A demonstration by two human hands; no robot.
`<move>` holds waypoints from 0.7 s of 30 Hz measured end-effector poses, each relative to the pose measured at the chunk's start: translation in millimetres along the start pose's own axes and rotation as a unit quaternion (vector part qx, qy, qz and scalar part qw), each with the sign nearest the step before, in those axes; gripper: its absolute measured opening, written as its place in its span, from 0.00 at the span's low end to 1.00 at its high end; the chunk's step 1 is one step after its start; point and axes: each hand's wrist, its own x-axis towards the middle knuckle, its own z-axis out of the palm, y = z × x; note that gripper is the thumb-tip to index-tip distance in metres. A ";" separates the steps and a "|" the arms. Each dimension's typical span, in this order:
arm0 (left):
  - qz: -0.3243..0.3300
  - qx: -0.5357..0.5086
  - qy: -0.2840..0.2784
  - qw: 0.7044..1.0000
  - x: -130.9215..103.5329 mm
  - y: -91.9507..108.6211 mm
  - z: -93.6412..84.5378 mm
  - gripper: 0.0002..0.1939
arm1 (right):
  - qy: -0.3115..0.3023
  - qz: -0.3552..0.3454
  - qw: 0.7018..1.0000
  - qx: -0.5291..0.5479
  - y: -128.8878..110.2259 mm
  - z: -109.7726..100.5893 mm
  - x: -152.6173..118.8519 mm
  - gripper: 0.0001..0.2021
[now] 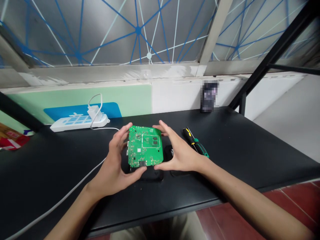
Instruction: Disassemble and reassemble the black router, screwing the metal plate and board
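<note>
A green circuit board (150,155) is held up between my two hands, its flat face toward me. My left hand (116,163) grips its left side, thumb at the lower edge and fingers at the upper left corner. On the right edge, my right hand (178,151) holds it with the thumb below and fingers above. Beneath the board lies a black casing (150,175), mostly hidden. Another dark part (169,153) sits partly behind my right hand. Right of that hand are a yellow-and-black screwdriver (188,136) and a green-and-black screwdriver (201,148).
A white power strip (72,123) with a plugged-in charger (95,113) lies at the back left, its cable (62,200) crossing the black table (240,146). A pixelated dark object (209,96) stands against the wall. A red packet (12,136) is far left.
</note>
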 end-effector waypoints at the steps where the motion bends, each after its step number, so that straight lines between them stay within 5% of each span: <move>1: -0.001 0.011 0.003 1.000 0.2 -1.7 0.3 0.55 | 0.005 0.000 1.000 -0.007 1.4 -0.6 -0.1 0.65; 12: 0.007 0.109 -0.037 0.993 -0.1 -14.2 -2.5 0.56 | 0.000 -0.012 0.999 -0.047 3.3 -5.0 0.1 0.64; 21: 0.039 0.132 -0.010 0.990 2.0 -11.5 -3.4 0.50 | -0.005 -0.020 0.999 -0.047 1.9 -5.1 0.0 0.63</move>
